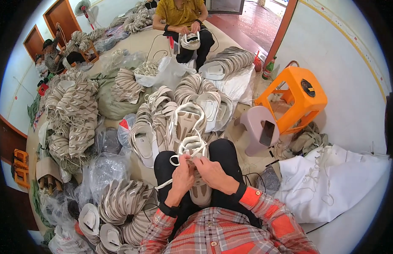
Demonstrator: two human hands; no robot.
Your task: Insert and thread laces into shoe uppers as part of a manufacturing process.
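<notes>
Between my knees rests a beige and white shoe upper [200, 194], its toe pointing toward me. A white shoelace [164, 185] runs through it, with a small loop and a long tail hanging out on the left. My left hand [183, 177] is closed, pinching the lace at the upper's left side. My right hand [212, 172] is closed too, its fingertips meeting the left ones over the lacing; the exact grip there is partly hidden. Just beyond my knees stands another laced upper [187, 122] with a white collar.
Stacked uppers [144, 142] lie ahead, with more [122, 201] to my left among clear plastic bags [106, 169]. A phone [267, 133] lies on a grey stool [252, 122] beside an orange stool [304, 95]. White cloth [332, 182] is at right. A person [179, 17] opposite handles another upper.
</notes>
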